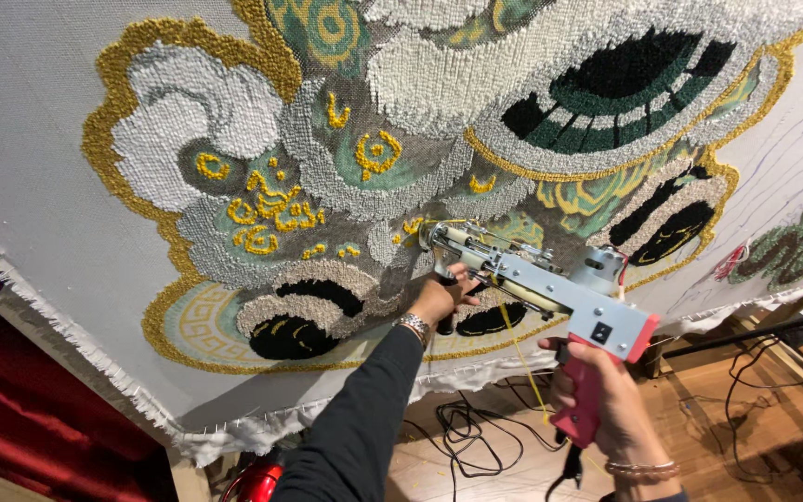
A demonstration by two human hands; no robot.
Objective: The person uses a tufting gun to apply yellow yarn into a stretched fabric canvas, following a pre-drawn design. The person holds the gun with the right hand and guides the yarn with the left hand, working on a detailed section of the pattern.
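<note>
Right hand (606,390) grips the red handle of the tufting gun (550,288), fingers closed; left hand (440,296) holds its front grip – tip touching the stretched cloth (39,139) w/ gold-edged tufted pattern. Yellow yarn (522,358) hangs below.

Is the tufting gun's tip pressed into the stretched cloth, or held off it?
Pressed in: the tufting gun tip meets the backing cloth amid tufted yarn, left hand on its front grip, right hand on its red handle.
</note>
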